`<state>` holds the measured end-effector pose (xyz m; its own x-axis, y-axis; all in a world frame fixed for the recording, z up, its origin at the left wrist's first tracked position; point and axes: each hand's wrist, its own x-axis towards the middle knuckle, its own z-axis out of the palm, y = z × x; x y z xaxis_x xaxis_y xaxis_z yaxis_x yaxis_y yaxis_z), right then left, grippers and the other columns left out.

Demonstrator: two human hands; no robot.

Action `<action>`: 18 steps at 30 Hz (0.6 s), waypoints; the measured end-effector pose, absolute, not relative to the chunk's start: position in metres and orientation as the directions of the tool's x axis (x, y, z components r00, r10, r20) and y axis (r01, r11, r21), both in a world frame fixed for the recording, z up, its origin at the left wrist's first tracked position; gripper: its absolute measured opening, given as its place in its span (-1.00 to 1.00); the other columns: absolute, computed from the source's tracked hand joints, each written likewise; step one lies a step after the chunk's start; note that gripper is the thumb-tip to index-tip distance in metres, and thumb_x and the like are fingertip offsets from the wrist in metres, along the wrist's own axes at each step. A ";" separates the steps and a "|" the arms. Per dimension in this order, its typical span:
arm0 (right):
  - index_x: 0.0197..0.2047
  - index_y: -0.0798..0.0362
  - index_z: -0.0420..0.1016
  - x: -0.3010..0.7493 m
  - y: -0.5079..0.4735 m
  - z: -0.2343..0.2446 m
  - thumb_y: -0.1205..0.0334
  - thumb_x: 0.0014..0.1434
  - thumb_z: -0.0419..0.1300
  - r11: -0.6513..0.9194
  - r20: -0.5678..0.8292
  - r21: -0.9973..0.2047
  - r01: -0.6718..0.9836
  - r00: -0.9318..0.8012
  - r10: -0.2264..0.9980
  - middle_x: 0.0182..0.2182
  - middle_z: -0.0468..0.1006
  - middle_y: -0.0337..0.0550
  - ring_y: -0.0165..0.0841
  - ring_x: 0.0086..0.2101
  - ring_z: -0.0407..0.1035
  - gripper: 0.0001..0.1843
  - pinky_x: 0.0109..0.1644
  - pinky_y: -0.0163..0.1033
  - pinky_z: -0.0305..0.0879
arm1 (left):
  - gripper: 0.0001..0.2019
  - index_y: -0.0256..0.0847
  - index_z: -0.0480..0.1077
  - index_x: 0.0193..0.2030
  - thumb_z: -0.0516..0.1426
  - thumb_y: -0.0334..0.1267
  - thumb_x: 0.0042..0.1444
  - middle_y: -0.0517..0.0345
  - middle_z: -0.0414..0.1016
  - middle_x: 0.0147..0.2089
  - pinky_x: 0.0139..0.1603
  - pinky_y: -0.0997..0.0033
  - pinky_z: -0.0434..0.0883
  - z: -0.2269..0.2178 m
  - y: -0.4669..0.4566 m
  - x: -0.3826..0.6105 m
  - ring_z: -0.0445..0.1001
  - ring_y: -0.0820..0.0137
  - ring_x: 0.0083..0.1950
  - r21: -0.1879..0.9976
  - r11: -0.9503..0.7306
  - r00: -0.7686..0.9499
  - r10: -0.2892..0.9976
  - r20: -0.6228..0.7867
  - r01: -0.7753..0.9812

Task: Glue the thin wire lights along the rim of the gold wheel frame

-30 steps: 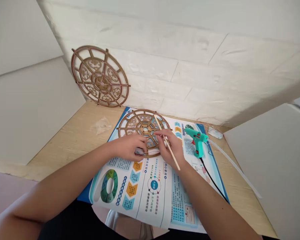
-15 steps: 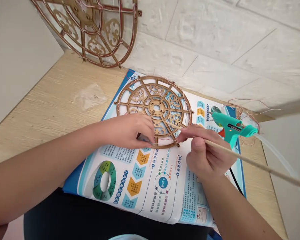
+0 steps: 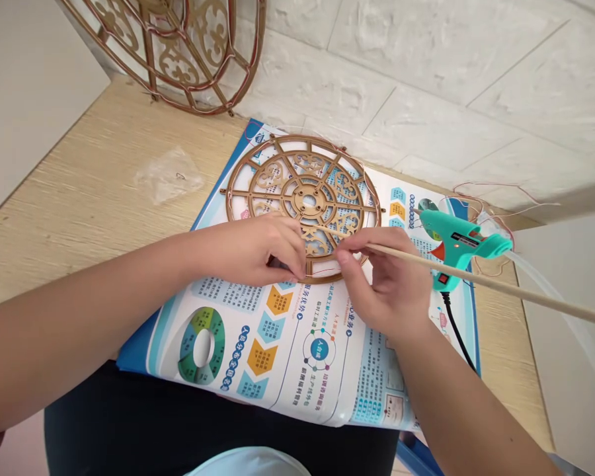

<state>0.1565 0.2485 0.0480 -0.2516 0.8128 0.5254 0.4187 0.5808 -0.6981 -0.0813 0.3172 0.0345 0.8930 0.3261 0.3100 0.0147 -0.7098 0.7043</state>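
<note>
A round brown openwork wheel (image 3: 305, 198) lies flat on a printed poster (image 3: 297, 344). My left hand (image 3: 258, 248) rests on the wheel's near rim, its fingertips pinched on a thin copper wire (image 3: 322, 272) that runs along that rim. My right hand (image 3: 389, 281) is closed on a long thin wooden stick (image 3: 476, 277). The stick's tip lies across the wheel's lower right part, and its shaft runs off to the right. The right thumb and forefinger also press at the wire by the rim.
A second openwork wheel (image 3: 178, 46) leans on the white brick wall at the back left. A teal glue gun (image 3: 456, 248) with a black cord lies at the poster's right, with loose copper wire (image 3: 480, 198) behind it. White panels flank the wooden table (image 3: 79, 198).
The view has dropped closer to the table. My right hand swung the stick from upright to nearly level, pointing right, then moved in toward the left hand at the wheel's rim.
</note>
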 end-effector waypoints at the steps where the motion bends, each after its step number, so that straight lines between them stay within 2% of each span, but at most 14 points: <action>1: -0.05 -0.04 0.47 0.157 0.249 0.048 0.43 0.28 0.30 0.558 0.477 -0.713 0.426 -0.289 0.830 -0.20 0.56 -0.22 -0.42 -0.28 0.52 -0.77 -0.28 -0.31 0.51 | -0.86 -0.10 0.65 -0.17 0.22 -0.31 0.39 0.19 0.74 -0.11 0.07 0.33 0.40 0.034 0.318 -0.081 0.54 0.39 -0.08 0.698 -0.716 0.892 0.323 0.317 0.012; 4: -0.09 -0.03 0.43 0.158 0.249 0.051 0.42 0.26 0.31 0.536 0.364 -0.706 0.463 -0.413 0.835 -0.23 0.56 -0.27 -0.49 -0.34 0.50 -0.78 -0.31 -0.38 0.50 | -0.88 -0.09 0.66 -0.17 0.25 -0.32 0.36 0.21 0.74 -0.11 0.08 0.38 0.40 0.034 0.319 -0.082 0.55 0.41 -0.09 0.695 -0.719 0.889 0.322 0.324 0.007; 7: -0.12 -0.01 0.43 0.160 0.248 0.053 0.44 0.24 0.33 0.573 0.374 -0.652 0.497 -0.446 0.813 -0.26 0.59 -0.30 -0.51 -0.37 0.53 -0.77 -0.32 -0.41 0.49 | -0.90 -0.11 0.65 -0.17 0.27 -0.35 0.34 0.23 0.75 -0.14 0.09 0.43 0.40 0.035 0.319 -0.083 0.58 0.45 -0.08 0.705 -0.710 0.891 0.328 0.316 0.012; 9: -0.08 -0.02 0.47 0.162 0.247 0.053 0.45 0.31 0.28 0.547 0.368 -0.687 0.479 -0.419 0.830 -0.23 0.63 -0.26 -0.47 -0.32 0.59 -0.80 -0.30 -0.38 0.53 | -0.89 -0.11 0.65 -0.18 0.27 -0.37 0.34 0.26 0.75 -0.17 0.08 0.47 0.41 0.036 0.318 -0.084 0.58 0.46 -0.09 0.703 -0.711 0.889 0.332 0.317 0.015; 13: 0.02 -0.05 0.55 0.164 0.246 0.049 0.36 0.45 0.20 0.470 0.387 -0.824 0.318 -0.290 0.875 -0.21 0.69 -0.22 -0.38 -0.26 0.67 -0.83 -0.22 -0.26 0.65 | -0.86 -0.09 0.64 -0.22 0.26 -0.37 0.35 0.33 0.75 -0.18 0.06 0.49 0.40 0.039 0.316 -0.083 0.59 0.49 -0.09 0.669 -0.743 0.879 0.323 0.351 0.006; 15: 0.00 -0.05 0.59 0.164 0.246 0.048 0.32 0.48 0.19 0.505 0.451 -0.804 0.314 -0.231 0.862 -0.27 0.69 -0.24 -0.39 -0.36 0.64 -0.85 -0.32 -0.27 0.62 | -0.85 -0.09 0.64 -0.22 0.25 -0.37 0.36 0.34 0.75 -0.18 0.05 0.48 0.40 0.040 0.315 -0.083 0.60 0.49 -0.09 0.650 -0.760 0.883 0.313 0.350 0.012; 18: -0.07 -0.06 0.62 0.164 0.245 0.050 0.26 0.52 0.13 0.567 0.529 -0.736 0.369 -0.209 0.823 -0.39 0.65 -0.28 -0.44 -0.51 0.53 -0.78 -0.48 -0.28 0.47 | -0.84 -0.09 0.64 -0.20 0.23 -0.36 0.38 0.34 0.75 -0.19 0.03 0.45 0.40 0.041 0.314 -0.083 0.61 0.48 -0.10 0.632 -0.775 0.888 0.305 0.344 0.021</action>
